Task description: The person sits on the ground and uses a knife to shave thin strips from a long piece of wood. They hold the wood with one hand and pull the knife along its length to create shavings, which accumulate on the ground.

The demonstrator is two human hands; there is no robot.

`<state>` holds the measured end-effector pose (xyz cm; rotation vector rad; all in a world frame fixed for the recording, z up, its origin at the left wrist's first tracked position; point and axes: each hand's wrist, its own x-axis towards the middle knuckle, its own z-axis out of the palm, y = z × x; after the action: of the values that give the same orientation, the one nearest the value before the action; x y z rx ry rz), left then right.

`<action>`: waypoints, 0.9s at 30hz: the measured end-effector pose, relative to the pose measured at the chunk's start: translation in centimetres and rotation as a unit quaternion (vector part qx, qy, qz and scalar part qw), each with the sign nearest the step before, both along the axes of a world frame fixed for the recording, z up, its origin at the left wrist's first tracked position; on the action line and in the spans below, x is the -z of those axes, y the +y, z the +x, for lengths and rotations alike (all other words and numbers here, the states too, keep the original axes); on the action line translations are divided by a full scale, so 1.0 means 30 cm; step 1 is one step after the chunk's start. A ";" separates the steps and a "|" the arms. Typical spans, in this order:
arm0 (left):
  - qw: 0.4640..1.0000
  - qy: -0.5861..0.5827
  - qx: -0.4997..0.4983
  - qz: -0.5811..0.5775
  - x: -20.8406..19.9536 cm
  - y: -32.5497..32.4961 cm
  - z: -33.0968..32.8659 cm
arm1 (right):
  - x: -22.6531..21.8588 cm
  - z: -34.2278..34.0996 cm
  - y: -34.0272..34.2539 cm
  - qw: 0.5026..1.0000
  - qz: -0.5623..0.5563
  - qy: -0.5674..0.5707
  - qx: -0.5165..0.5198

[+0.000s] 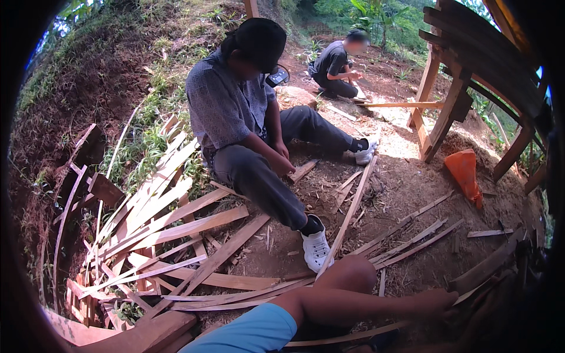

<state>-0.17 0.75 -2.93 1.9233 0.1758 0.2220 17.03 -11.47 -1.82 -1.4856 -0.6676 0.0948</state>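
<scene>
My left hand (440, 302) reaches across to the lower right, with its fingers closed at the end of a pale wooden strip (469, 293). Just beyond it lies a broad, dark, blade-shaped piece (487, 266); whether it is metal or wood is unclear. My right hand is lost in deep shadow at the right rim, so its fingers cannot be made out. Below my bent knee (352, 272) and around it, long thin wooden strips (406, 244) lie on the soil.
A seated person (235, 112) is opposite, one white shoe (318, 250) beside a long strip. Another person (335, 67) crouches farther back. Many split planks (159, 217) pile up at left. An orange bag (464, 173) rests near a wooden frame (441, 117) at right.
</scene>
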 end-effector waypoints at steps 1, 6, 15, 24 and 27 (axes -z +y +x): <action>1.000 0.001 0.000 0.008 0.000 -0.003 0.003 | -0.007 -0.005 0.005 1.000 -0.001 -0.008 0.005; 0.999 -0.008 -0.010 0.038 -0.008 -0.020 0.020 | -0.049 -0.050 0.017 0.969 -0.126 -0.211 -0.003; 0.998 -0.059 -0.004 0.022 0.105 -0.074 0.082 | 0.051 0.112 -0.034 0.843 -0.167 -0.511 0.005; 0.999 -0.021 -0.005 0.037 0.065 -0.083 0.054 | 0.037 0.035 0.049 0.843 -0.016 -0.526 0.112; 0.999 -0.024 -0.022 0.040 0.096 -0.079 0.051 | -0.059 -0.030 -0.027 0.960 -0.193 -0.164 -0.116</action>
<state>1.38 -1.60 -5.83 1.9929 0.1812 0.3082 16.14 -12.27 -0.04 -1.8111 -1.1425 0.1685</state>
